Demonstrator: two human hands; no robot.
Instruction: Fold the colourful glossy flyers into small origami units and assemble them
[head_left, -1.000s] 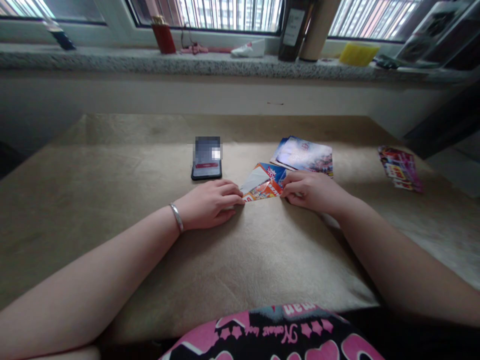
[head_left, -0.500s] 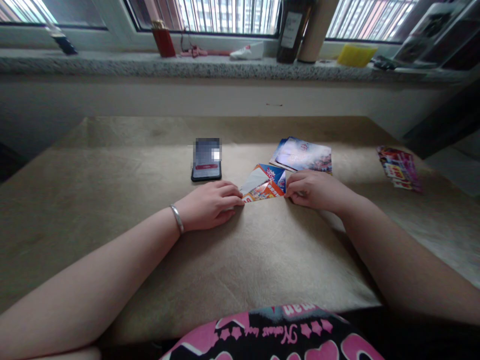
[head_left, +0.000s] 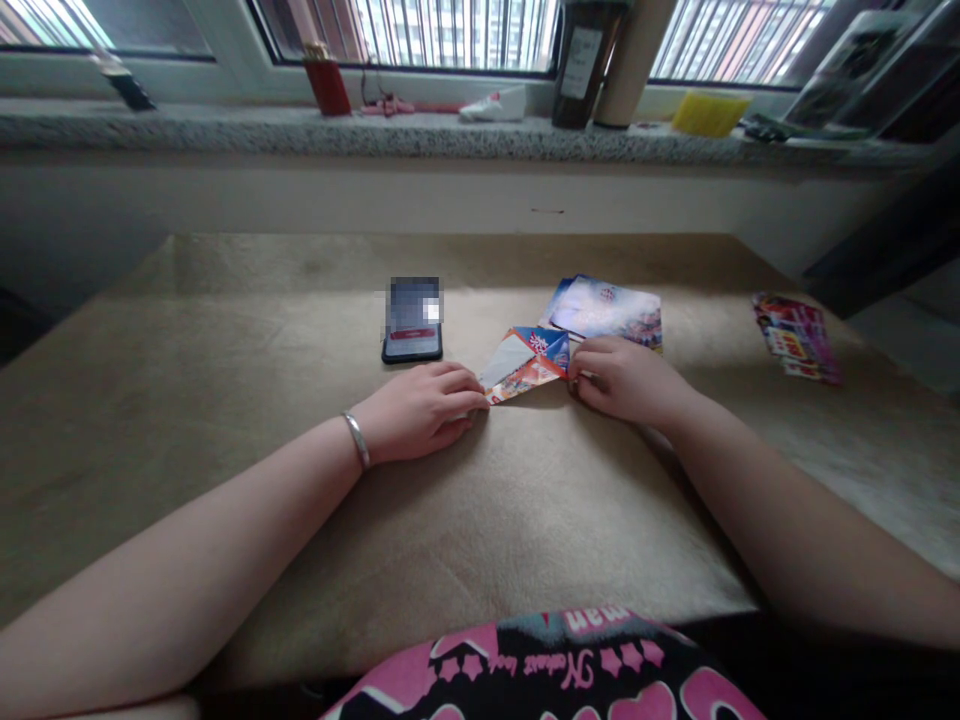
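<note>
A folded colourful paper sheet (head_left: 526,362), blue, orange and white, lies on the tan table (head_left: 225,340) between my hands. My left hand (head_left: 420,408), with a silver bangle on its wrist, has its fingers curled and pressed on the sheet's left corner. My right hand (head_left: 626,380) pinches the sheet's right corner and lifts that edge slightly off the table.
A black phone (head_left: 412,322) lies just beyond my left hand. A small stack of printed sheets (head_left: 611,310) sits behind my right hand, and more colourful leaflets (head_left: 796,335) lie at the right. The window sill (head_left: 375,125) holds a red cup (head_left: 328,78), bottles and a yellow sponge (head_left: 709,112).
My right hand has raised the sheet's right corner a little and drawn it back toward the far side; the fold is tighter. My left hand has stayed put.
</note>
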